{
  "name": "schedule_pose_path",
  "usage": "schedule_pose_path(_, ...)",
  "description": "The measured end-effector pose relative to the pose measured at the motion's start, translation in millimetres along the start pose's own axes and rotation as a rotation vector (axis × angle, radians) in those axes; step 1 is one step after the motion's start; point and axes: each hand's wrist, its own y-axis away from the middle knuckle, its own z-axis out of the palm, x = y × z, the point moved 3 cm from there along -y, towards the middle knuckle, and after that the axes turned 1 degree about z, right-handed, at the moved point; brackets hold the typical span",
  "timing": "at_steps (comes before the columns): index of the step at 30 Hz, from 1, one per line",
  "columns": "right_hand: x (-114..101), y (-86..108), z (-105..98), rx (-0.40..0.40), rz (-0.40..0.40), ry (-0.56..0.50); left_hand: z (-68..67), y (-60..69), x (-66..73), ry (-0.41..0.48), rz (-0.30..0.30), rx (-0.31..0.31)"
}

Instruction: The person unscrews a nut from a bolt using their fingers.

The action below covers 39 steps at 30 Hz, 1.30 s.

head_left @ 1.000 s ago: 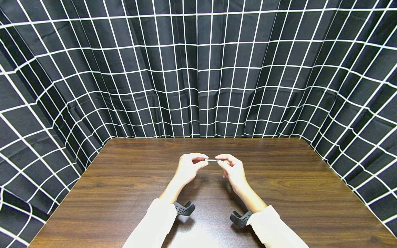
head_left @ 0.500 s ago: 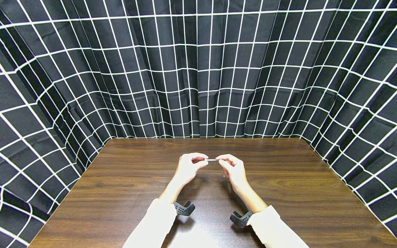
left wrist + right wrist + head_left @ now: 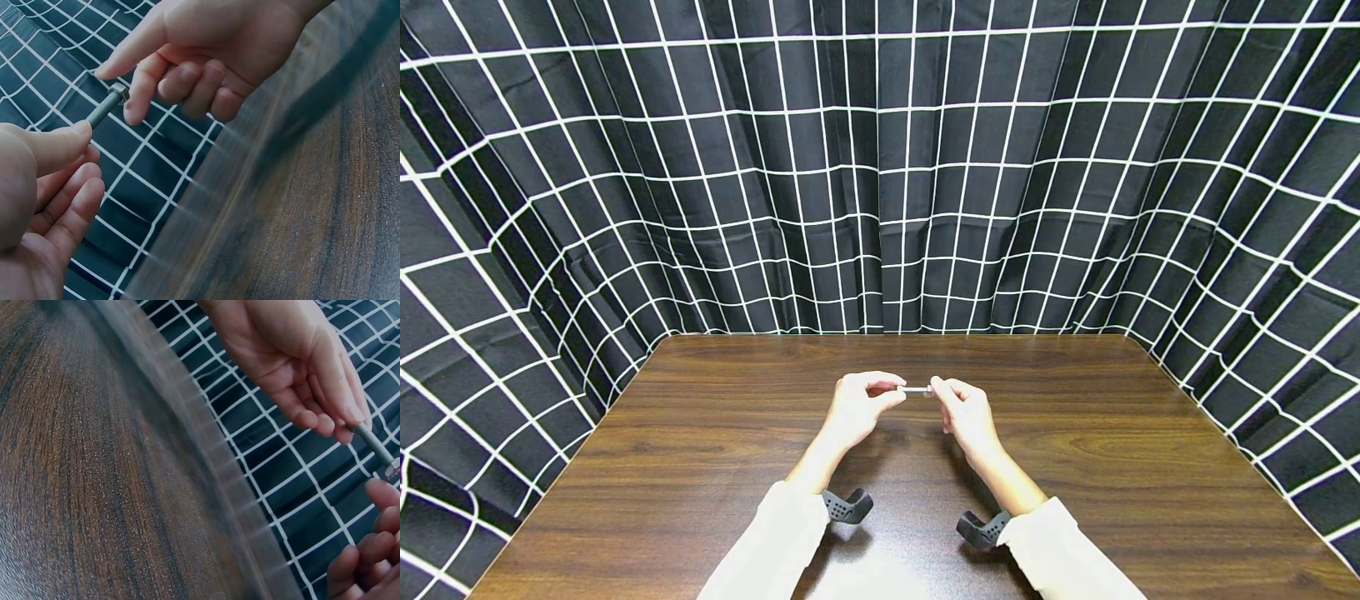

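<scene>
A metal bolt (image 3: 106, 107) with a threaded shank is held level above the table, between the hands. My left hand (image 3: 854, 408) pinches its plain-looking end between thumb and index finger; the fingertips hide that end. At the other end sits a hex piece (image 3: 392, 467), and I cannot tell whether it is the head or a nut. My right hand (image 3: 968, 417) is around this hex end. In the left wrist view the right thumb and index finger are spread apart, with the index fingertip (image 3: 130, 115) close beside the hex piece or touching it. The other right fingers are curled.
A brown wood-grain table (image 3: 700, 467) lies under both hands. Dark curtains (image 3: 895, 183) with a white grid rise behind the table and at its sides. Each wrist carries a dark grey camera mount (image 3: 847, 506), standing inward above the table.
The right thumb and index finger have shifted and spread from around the hex end, and more of that end shows. The left hand keeps its pinch on the bolt, nearly still.
</scene>
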Motion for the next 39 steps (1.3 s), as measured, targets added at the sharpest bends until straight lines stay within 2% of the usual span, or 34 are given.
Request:
schedule_pose_path(10,-0.5,0.1,-0.1,0.000,-0.013,-0.001,1.2,0.1,-2.6,-0.010,0.014,-0.001)
schedule_pose_path(17,0.0,0.3,0.1,-0.014,-0.028,-0.019,0.7,-0.5,-3.6,-0.018,0.002,0.003)
schedule_pose_path(39,-3.0,2.5,0.7,-0.057,-0.050,-0.134,-0.6,-0.8,-4.4,-0.017,-0.005,0.010)
